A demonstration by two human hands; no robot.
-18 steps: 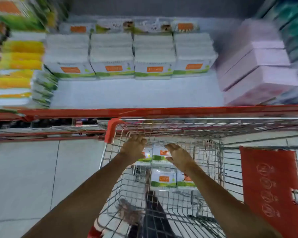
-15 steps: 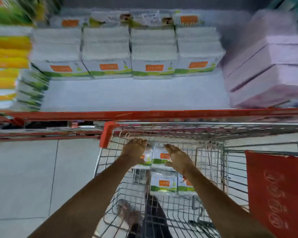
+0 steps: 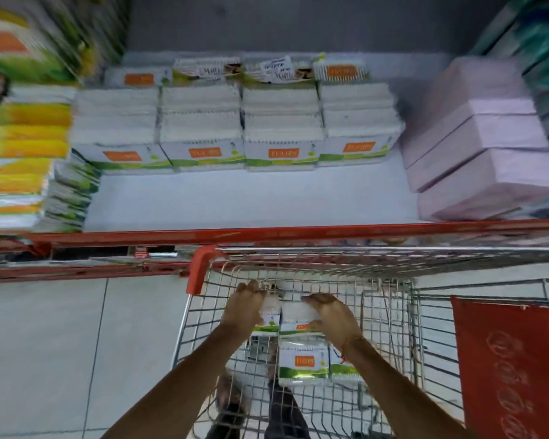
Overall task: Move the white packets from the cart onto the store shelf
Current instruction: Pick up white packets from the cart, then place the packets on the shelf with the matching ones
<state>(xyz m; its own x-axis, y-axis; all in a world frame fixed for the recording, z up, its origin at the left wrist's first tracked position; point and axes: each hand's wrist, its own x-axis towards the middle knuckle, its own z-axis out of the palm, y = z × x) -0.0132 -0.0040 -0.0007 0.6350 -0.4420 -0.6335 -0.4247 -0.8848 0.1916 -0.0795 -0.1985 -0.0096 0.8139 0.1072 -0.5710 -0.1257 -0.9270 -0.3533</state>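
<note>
step: lift packets | left hand [image 3: 246, 307] and right hand [image 3: 330, 316] curled around white packets [image 3: 293, 313] in cart [image 3: 390, 312], 6 o'clock | advice: squeeze evenly, raise clear of wire, set on shelf [image 3: 244, 198], 12 o'clock

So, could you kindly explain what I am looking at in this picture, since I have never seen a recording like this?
There is no machine here: a person wears one wide-angle camera on the head, so you look down along their bare arms. The left hand and right hand reach into a wire shopping cart and press from either side on a pair of white packets with orange labels. More packets lie lower in the cart. Beyond the cart is the store shelf with a red front edge, holding four stacks of the same packets at the back, pink boxes on the right and yellow packs on the left. The front of the shelf is free.
</note>
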